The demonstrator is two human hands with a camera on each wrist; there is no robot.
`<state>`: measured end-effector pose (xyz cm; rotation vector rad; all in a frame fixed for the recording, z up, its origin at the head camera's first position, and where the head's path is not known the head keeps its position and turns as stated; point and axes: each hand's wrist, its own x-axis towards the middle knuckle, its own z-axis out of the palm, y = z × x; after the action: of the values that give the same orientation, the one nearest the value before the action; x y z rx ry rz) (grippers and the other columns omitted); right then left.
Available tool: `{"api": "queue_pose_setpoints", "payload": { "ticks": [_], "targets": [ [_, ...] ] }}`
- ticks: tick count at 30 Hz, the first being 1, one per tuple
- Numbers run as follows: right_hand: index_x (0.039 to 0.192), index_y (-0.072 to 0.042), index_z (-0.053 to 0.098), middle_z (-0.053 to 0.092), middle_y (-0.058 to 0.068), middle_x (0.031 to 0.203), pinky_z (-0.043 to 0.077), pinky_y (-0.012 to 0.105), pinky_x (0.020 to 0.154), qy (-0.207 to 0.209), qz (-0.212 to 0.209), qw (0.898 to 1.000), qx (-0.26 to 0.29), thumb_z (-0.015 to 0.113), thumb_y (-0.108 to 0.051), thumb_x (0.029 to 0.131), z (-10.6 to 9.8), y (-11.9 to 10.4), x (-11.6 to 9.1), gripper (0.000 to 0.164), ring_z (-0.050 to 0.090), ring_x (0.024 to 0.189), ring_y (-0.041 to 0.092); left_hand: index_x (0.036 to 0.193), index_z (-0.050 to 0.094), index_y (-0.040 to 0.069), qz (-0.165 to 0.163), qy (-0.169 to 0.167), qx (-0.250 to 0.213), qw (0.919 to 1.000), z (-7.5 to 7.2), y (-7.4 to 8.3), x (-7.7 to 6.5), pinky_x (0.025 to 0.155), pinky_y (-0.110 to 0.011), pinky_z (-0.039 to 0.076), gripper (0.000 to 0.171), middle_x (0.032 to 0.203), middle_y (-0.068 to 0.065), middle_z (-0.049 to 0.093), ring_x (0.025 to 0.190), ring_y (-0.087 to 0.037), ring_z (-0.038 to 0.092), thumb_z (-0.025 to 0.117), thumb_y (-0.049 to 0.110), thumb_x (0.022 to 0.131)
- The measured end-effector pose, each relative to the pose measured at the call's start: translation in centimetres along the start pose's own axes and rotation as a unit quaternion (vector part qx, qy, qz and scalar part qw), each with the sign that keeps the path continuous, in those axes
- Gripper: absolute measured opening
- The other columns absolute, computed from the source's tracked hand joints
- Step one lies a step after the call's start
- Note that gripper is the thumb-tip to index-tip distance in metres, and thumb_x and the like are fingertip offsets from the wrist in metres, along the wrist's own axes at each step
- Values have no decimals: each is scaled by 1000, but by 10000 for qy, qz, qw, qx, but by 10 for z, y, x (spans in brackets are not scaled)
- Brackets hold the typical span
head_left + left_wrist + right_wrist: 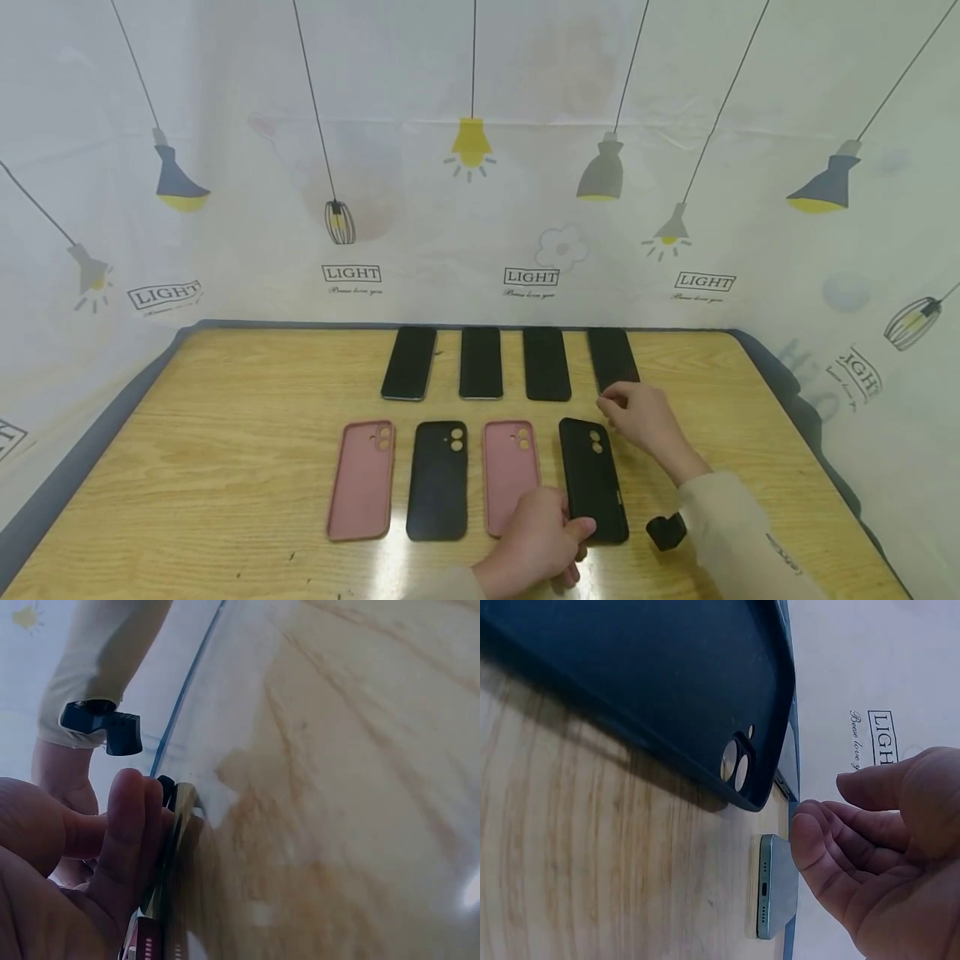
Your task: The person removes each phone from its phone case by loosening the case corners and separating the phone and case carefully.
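My left hand [534, 533] pinches the lower end of the rightmost black phone case [590, 487], thumb on top and fingers beneath. In the right wrist view that case [637, 682] slants above the wood with its camera cutout showing. My right hand [648, 418] hovers by the near end of the rightmost dark phone [611, 357], fingers loosely bent, with a gap between thumb and fingertips. That phone [776, 889] lies on the table in the right wrist view, port end facing the camera.
Farther left in the back row lie three more dark phones [480, 362]. The front row holds a pink case [362, 483], a black case [437, 479] and another pink case [510, 467]. A black wrist mount [666, 531] hangs at the right sleeve. A printed curtain [420, 167] surrounds the wooden table [202, 467].
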<state>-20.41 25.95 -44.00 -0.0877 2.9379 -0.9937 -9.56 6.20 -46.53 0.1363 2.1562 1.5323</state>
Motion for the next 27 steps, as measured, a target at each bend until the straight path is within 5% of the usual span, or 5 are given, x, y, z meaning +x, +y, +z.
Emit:
{"api": "queue_pose_setpoints", "payload": {
  "ticks": [9,20,27],
  "targets": [
    [112,5,72,70,7,80,54,31,55,38,-41,10000,76,61,-13,103,-1,-3,-3,23,69,66,18,58,61,9,18,35,804,9968,0,4,3,46,-23,51,44,46,2,58,35,-10,55,74,25,97],
    [113,4,72,71,9,84,54,30,56,107,-70,9999,49,61,-15,102,0,-4,-4,25,66,65,15,53,61,10,85,104,1085,9940,-3,7,5,40,-23,45,49,40,1,54,32,-9,51,73,25,98],
    [111,3,73,73,7,85,55,33,62,177,-200,9996,-43,61,-15,102,0,-8,-8,23,65,72,17,65,59,13,194,314,952,9948,-12,7,-1,41,-23,39,37,41,3,53,35,-10,51,74,24,98]
  ]
}}
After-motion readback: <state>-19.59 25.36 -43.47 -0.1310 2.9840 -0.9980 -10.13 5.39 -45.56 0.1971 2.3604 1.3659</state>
